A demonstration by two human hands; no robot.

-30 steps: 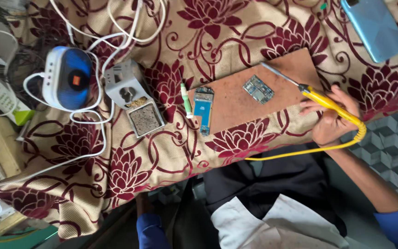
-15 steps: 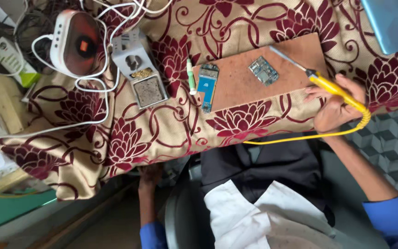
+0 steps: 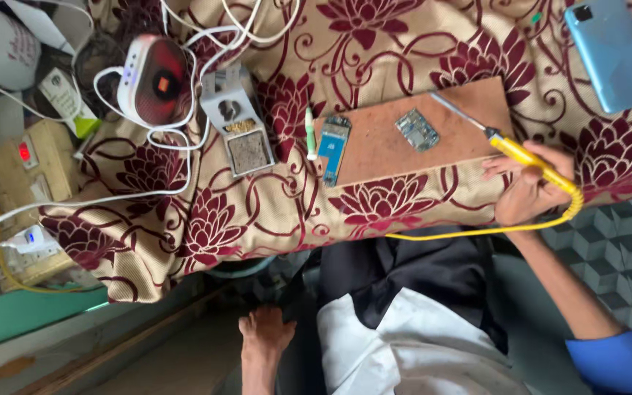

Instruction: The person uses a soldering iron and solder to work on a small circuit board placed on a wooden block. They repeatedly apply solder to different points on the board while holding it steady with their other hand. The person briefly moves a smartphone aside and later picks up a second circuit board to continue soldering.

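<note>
A: What is being shown, starting with the biggest thing?

B: A counter (image 3: 418, 44) is being covered by a cream cloth with dark red flowers, and the cloth is seen hanging over the near edge. On it, right of centre, a brown wooden board (image 3: 389, 150) is being used as a work surface.

A: And what is being kept around the board?

B: At the far right a light blue phone (image 3: 612, 51) is lying face down. To the left, a rounded white and red device (image 3: 153, 79) is being ringed by white cables (image 3: 184, 44), and just beside it a grey stand with a square sponge pad (image 3: 241, 132) is seen. At the far left, switch boxes (image 3: 16, 168) are standing off the cloth.

A: What is being held?

B: A yellow-handled soldering iron (image 3: 528, 157) is being gripped by the right hand (image 3: 524, 194), fingers closed around the handle; its metal tip is being pointed far-left over the board, and its yellow cord is trailing along the near edge. The left hand (image 3: 265, 333) is being held low, below the counter, well apart from the right; whether it is closed cannot be told.

A: And the small parts?

B: A small circuit board (image 3: 416, 130) is lying on the wooden board, near the tip but apart from it. A blue narrow board (image 3: 333, 143) is resting on the wooden board's left edge, with a white and green pen-like tool (image 3: 311, 132) just beside it.
</note>
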